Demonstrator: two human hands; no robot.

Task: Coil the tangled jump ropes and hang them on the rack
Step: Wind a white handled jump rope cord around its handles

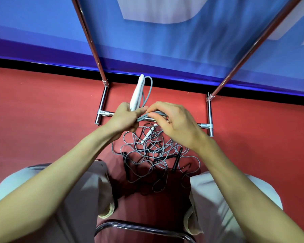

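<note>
Red floor meets a blue wall. Above it the left hand grips a white handle upright, while the right hand pinches gathered loops of grey rope. Below lies the tangled pile, near the chrome rack.

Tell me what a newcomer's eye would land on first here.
First, the two hands at centre: the left hand grips a white handle while the right hand pinches grey rope loops. Below them, a tangle of grey and black ropes sprawls on the red floor, before the chrome rack.
</note>
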